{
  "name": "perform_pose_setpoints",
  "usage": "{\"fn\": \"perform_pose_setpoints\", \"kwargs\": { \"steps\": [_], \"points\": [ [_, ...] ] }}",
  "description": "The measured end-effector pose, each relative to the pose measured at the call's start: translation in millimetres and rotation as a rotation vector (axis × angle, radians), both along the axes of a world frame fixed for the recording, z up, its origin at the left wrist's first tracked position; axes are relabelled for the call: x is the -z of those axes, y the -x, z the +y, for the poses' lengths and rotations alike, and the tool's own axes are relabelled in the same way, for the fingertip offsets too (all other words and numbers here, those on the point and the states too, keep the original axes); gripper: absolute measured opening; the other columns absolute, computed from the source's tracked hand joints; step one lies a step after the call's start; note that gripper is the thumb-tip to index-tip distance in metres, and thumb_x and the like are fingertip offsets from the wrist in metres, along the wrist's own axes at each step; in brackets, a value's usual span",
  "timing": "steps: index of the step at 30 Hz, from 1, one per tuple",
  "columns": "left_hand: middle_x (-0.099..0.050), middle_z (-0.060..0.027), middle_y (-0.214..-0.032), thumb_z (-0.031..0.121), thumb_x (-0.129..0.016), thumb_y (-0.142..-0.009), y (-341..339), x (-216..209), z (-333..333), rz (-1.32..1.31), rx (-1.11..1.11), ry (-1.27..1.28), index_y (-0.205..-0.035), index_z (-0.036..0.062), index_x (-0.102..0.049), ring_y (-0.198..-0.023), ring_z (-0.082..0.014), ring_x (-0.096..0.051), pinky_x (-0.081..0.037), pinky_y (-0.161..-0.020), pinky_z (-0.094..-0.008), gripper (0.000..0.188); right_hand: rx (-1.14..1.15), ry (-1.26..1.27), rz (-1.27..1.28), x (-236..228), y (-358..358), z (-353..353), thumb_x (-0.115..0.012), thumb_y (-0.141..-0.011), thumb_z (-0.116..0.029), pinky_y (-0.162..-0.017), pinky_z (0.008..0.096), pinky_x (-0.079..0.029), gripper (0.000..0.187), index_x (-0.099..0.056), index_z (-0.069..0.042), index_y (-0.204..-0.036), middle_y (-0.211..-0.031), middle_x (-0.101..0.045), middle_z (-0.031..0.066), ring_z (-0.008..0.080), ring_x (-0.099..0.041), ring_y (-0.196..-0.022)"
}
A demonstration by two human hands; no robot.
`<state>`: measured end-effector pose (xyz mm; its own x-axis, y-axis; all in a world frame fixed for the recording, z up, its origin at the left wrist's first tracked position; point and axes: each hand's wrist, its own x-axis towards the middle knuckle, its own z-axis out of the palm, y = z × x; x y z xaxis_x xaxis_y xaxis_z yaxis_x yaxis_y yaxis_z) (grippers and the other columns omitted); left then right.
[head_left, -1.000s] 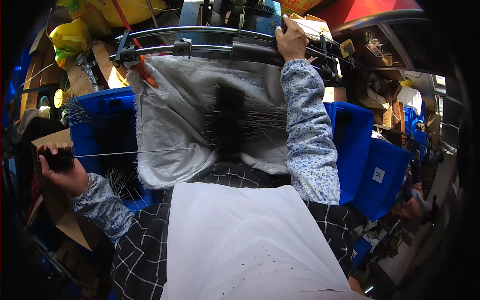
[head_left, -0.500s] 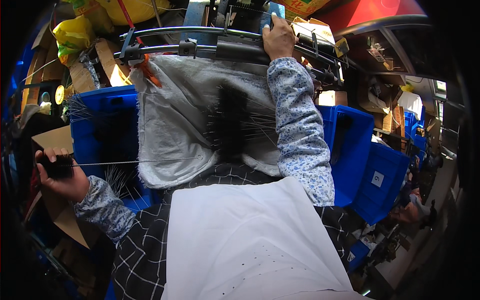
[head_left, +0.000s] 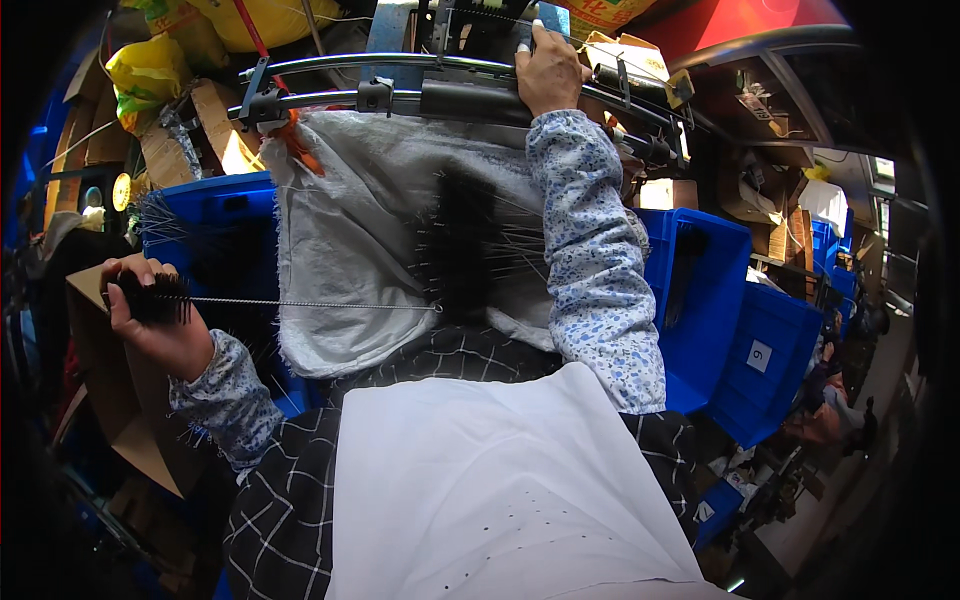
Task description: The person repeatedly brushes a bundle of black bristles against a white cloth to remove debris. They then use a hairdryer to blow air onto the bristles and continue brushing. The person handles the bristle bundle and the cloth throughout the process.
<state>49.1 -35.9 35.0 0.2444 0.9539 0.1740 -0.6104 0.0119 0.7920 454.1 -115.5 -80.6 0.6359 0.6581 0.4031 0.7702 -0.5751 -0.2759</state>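
My left hand [head_left: 165, 325], out at the left, is closed around the black bristle head of a wire brush [head_left: 165, 297]. From it a twisted wire stem [head_left: 310, 302] runs right, ending in a small loop over the cloth. My right hand [head_left: 550, 75] reaches far forward onto a machine with metal rails [head_left: 330, 98]. Its fingers curl over a part beyond the rails that I cannot make out; a twisted wire [head_left: 490, 13] runs up close to the fingertips. A bundle of black brushes [head_left: 462, 245] with wire stems lies on a whitish cloth [head_left: 340, 220] across my lap.
Blue bins stand on both sides: one at the left [head_left: 215, 185] with wire-stemmed brushes, others at the right [head_left: 735, 265]. An open cardboard box [head_left: 125, 410] is below my left hand. Yellow bags [head_left: 145, 75] and cardboard lie beyond the machine.
My left hand has moved right and slightly up with the brush, and the loop of its stem has shifted right. My right hand has slid slightly left along the machine.
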Motion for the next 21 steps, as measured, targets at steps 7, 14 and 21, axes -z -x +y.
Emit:
{"fn": "perform_pose_setpoints", "kwargs": {
  "steps": [7, 14, 21],
  "points": [
    [-0.043, -0.0064, -0.077, 0.018, -0.04, -0.086, 6, 17, 7, 0.03, 0.015, 0.018, -0.101, 0.0024, -0.045, -0.072, -0.0123, -0.045, -0.042, -0.068, -0.026, 0.022, -0.023, 0.064, 0.073, 2, -57, -46, -0.053, -0.076, -0.027, -0.079, 0.0449, -0.036, 0.036, -0.054, -0.012, -0.109, -0.103, -0.055, 0.0096, 0.0265, -0.052, -0.093],
    [-0.047, -0.01, -0.083, 0.015, -0.039, -0.085, -58, 25, -8, 0.245, 0.159, 0.002, -0.102, 0.0018, -0.043, -0.076, -0.0113, -0.047, -0.044, -0.065, -0.0216, 0.022, 0.101, 0.376, -0.126, -18, -110, -62, -0.044, -0.082, -0.036, -0.081, 0.0444, -0.038, 0.029, -0.058, -0.023, -0.103, -0.097, -0.058, 0.0082, 0.0264, -0.05, -0.097],
    [-0.051, -0.0082, -0.087, 0.013, -0.041, -0.085, -103, 35, -27, 0.279, 0.427, 0.054, -0.102, 0.0003, -0.041, -0.081, -0.011, -0.051, -0.042, -0.073, -0.0234, 0.022, -0.207, 0.239, 0.697, -103, -43, -136, -0.051, -0.084, -0.024, -0.075, 0.0281, -0.042, 0.032, -0.053, -0.004, -0.108, -0.092, -0.058, 0.0091, 0.0198, -0.055, -0.085]
  ]
}}
